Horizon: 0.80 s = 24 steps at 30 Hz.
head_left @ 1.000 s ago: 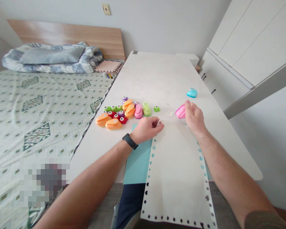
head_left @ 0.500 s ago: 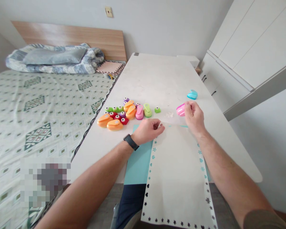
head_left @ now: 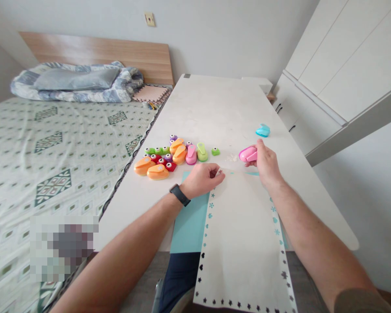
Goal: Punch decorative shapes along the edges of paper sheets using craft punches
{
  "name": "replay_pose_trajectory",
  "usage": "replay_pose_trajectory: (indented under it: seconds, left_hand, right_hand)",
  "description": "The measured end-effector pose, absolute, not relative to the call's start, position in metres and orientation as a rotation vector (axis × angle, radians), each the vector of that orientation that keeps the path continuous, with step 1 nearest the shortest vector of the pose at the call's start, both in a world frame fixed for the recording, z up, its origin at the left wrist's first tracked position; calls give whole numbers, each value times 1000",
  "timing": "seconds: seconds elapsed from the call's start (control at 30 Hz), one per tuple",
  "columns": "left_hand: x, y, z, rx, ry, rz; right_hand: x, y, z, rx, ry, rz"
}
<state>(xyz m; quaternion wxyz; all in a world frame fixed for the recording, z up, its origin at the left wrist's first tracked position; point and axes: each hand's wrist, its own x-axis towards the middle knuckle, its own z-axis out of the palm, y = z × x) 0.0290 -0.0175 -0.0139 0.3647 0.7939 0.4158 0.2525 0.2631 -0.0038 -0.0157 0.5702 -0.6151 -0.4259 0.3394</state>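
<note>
A long white sheet of paper [head_left: 243, 234] with small shapes punched along its edges lies over a light-blue sheet [head_left: 189, 224] and hangs off the table's near edge. My left hand [head_left: 203, 177], with a black band on the wrist, pinches the paper's far left corner beside a punched flower shape. In my right hand [head_left: 267, 163] is a pink craft punch [head_left: 248, 154], held just above the table past the paper's far right corner. Small white paper cut-outs [head_left: 232, 158] lie between the hands, beyond the paper's far edge.
Orange craft punches [head_left: 158, 171], a green punch [head_left: 202, 151], another pink punch [head_left: 191, 154] and several small punches [head_left: 165, 150] cluster left on the white table [head_left: 215, 104]. A blue punch [head_left: 263, 130] stands farther right. A bed [head_left: 84, 143] adjoins the left side.
My right hand has turned the pink punch, so more of its body shows, pointing left. My left hand keeps its place on the paper corner.
</note>
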Motion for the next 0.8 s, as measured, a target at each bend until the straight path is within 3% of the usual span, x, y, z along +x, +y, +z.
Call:
replay_pose_trajectory:
  seconds: [0.37,0.8]
  left_hand:
    - [29,-17,-14,2048,1078,658]
    - [28,-17,-17,2068,1085,676]
  right_hand:
    - [276,-3,-11,-1310,-646,1236]
    - [276,-6,-1,-1322,-629,1333]
